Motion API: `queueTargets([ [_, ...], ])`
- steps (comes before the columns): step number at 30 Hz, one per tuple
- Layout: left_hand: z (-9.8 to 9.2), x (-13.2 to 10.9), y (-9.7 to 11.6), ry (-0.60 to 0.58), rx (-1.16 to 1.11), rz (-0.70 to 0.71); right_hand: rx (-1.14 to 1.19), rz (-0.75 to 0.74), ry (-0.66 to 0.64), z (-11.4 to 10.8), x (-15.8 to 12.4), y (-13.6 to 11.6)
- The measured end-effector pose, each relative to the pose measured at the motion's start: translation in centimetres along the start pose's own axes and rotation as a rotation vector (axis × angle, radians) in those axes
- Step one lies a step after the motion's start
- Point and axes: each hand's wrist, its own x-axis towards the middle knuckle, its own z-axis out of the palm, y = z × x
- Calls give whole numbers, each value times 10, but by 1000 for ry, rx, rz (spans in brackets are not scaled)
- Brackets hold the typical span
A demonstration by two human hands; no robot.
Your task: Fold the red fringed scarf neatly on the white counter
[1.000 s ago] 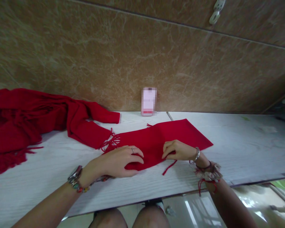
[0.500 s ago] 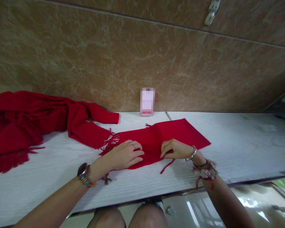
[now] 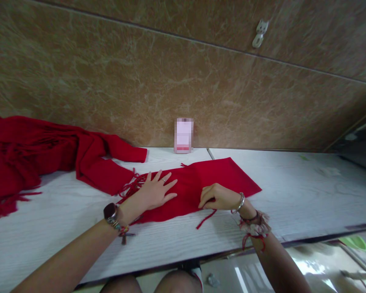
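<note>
A red fringed scarf [image 3: 215, 173] lies folded flat on the white table, its right end slanting to a corner. My left hand [image 3: 157, 191] rests on the scarf's left part with its fingers spread. On the near edge, my right hand [image 3: 218, 197] pinches the cloth between thumb and fingers; a red strand of fringe hangs below it. The fingertips of my right hand partly hide the gripped edge. Fringe also shows at the left end, beside and partly under my left wrist.
More red scarf cloth [image 3: 61, 150] lies heaped on the left, against the wall. A phone with a blurred screen [image 3: 183, 136] leans on the brown marbled wall [image 3: 125, 81]. The white table [image 3: 293, 195] ends near my knees. A green basin [image 3: 355, 243] sits lower right.
My left hand has shifted left a little and spread its fingers flat on the scarf. My right hand keeps its pinch at the near edge. The view has tilted slightly.
</note>
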Motion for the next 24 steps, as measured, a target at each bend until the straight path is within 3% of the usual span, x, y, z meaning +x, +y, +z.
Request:
queueTargets([
  [2, -2, -1, 7, 24, -16, 86, 0, 12, 2, -1, 0, -1],
  [5, -3, 3, 15, 7, -106, 352, -1, 60, -18, -2, 0, -2],
  [7, -2, 7, 12, -47, -146, 371, 2, 81, -36, -3, 0, -2],
  [13, -3, 9, -21, -153, -91, -216, 23, 88, -56, -5, 0, -2],
  [15, -6, 3, -23, -110, -58, -290, 24, 92, -58, -6, 0, -2],
  [17, -10, -2, -19, -56, -81, -164, 25, 96, -63, -6, 0, -2],
  [21, -18, -6, -7, -130, -284, 353, 35, 115, -73, -6, 0, -1],
  [24, -23, -4, -14, -113, -390, 470, 46, 123, -69, -6, 0, -1],
])
